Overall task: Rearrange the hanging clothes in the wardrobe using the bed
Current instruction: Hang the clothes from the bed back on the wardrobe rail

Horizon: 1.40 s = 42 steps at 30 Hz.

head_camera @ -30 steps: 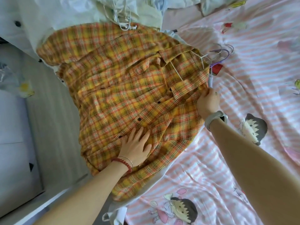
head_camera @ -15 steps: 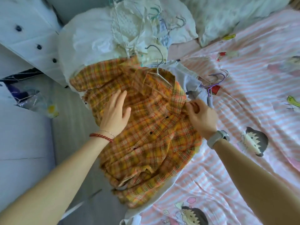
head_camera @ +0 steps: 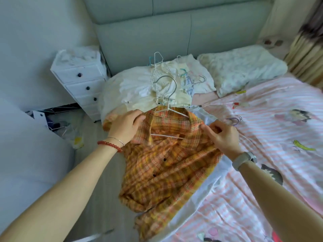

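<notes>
Your left hand [head_camera: 125,125] and right hand [head_camera: 222,135], fingers curled, each grip a shoulder of the plaid shirt [head_camera: 166,165] on its hanger [head_camera: 167,109].

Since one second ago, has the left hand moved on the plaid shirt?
Yes. The left hand went from the shirt's lower front, near the buttons, up to the shoulder by the collar of the plaid shirt, where it grips the cloth beside the white hanger.
</notes>
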Each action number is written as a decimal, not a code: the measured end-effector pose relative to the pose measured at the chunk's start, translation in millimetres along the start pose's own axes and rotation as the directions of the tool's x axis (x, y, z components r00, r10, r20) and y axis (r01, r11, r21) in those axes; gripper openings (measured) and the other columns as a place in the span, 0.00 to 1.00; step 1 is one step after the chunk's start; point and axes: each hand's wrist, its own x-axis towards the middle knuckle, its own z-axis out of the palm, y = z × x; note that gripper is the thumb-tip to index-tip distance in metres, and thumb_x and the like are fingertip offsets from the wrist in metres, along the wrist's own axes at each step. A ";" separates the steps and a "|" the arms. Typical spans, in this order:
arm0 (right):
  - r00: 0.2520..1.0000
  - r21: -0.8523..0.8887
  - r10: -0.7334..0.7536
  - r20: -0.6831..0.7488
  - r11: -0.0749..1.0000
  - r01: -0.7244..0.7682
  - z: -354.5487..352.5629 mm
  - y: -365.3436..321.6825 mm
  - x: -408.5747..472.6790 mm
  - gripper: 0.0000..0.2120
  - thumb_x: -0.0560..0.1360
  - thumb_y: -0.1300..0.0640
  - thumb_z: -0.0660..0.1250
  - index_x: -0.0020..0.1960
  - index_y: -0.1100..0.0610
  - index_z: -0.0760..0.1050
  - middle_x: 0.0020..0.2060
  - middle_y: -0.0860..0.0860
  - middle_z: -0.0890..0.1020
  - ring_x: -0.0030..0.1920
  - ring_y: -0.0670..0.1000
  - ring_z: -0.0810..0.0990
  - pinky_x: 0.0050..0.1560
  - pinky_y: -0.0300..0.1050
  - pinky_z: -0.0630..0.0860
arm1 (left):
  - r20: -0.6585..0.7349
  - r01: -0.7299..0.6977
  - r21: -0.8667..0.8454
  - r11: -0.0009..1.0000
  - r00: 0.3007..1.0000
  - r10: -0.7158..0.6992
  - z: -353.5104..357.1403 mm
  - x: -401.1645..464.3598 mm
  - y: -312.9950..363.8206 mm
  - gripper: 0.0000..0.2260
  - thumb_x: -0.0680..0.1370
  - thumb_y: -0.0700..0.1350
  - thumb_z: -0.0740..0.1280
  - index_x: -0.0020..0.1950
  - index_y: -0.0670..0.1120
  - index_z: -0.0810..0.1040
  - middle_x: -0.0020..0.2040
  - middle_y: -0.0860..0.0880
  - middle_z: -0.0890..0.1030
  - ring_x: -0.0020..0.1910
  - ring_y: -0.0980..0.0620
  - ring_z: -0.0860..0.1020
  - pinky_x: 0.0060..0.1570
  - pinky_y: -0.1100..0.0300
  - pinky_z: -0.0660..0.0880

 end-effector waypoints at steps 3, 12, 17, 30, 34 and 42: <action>0.995 -0.074 -0.098 0.036 0.992 0.100 -5.0 -19.8 -6.6 0.29 0.66 0.31 0.56 0.29 0.57 0.71 0.24 0.46 0.71 0.26 0.47 0.70 0.25 0.39 0.62 | 0.018 0.094 -0.034 0.995 0.996 -0.093 -23.0 -44.3 6.3 0.14 0.80 0.48 0.58 0.44 0.40 0.77 0.25 0.53 0.68 0.24 0.53 0.67 0.24 0.61 0.58; 0.922 -0.122 -0.300 0.243 0.934 0.336 27.4 -78.1 -77.9 0.28 0.69 0.36 0.55 0.40 0.60 0.79 0.38 0.56 0.80 0.47 0.60 0.75 0.50 0.54 0.69 | 0.309 0.537 -0.265 0.801 0.834 -0.457 -35.6 -220.1 13.5 0.19 0.82 0.49 0.54 0.45 0.36 0.76 0.29 0.52 0.68 0.27 0.57 0.67 0.32 0.59 0.63; 0.845 -0.080 -0.363 0.391 0.902 0.424 49.1 -116.9 -154.4 0.29 0.70 0.36 0.54 0.44 0.60 0.80 0.40 0.56 0.79 0.47 0.60 0.75 0.50 0.54 0.71 | 0.350 0.655 -0.319 0.685 0.753 -0.557 -52.3 -320.0 -2.4 0.18 0.81 0.51 0.54 0.42 0.39 0.73 0.36 0.45 0.74 0.36 0.49 0.73 0.38 0.57 0.68; 0.394 0.385 -0.732 0.557 0.647 0.658 82.9 -293.1 -321.0 0.25 0.72 0.36 0.54 0.35 0.55 0.76 0.28 0.43 0.72 0.32 0.50 0.76 0.33 0.40 0.64 | -0.379 0.852 -0.207 0.480 0.383 -0.843 -181.2 -549.7 -31.9 0.15 0.80 0.48 0.58 0.36 0.43 0.66 0.35 0.45 0.72 0.38 0.42 0.72 0.36 0.54 0.63; 0.232 0.511 -0.781 0.580 0.570 0.643 86.7 -362.5 -358.0 0.12 0.74 0.45 0.64 0.47 0.52 0.79 0.30 0.46 0.79 0.33 0.46 0.78 0.36 0.40 0.70 | -0.556 0.849 -0.236 0.472 0.280 -0.782 -234.0 -609.4 -24.9 0.11 0.80 0.45 0.59 0.44 0.39 0.74 0.37 0.47 0.73 0.38 0.49 0.70 0.36 0.61 0.58; -0.058 0.754 -0.847 0.528 0.437 0.490 97.7 -503.1 -433.1 0.09 0.76 0.52 0.63 0.43 0.56 0.77 0.24 0.45 0.70 0.25 0.44 0.68 0.33 0.41 0.65 | -0.758 0.871 -0.276 0.406 0.062 -0.649 -332.8 -704.8 -36.6 0.21 0.75 0.55 0.57 0.44 0.38 0.78 0.42 0.40 0.80 0.44 0.40 0.77 0.45 0.51 0.71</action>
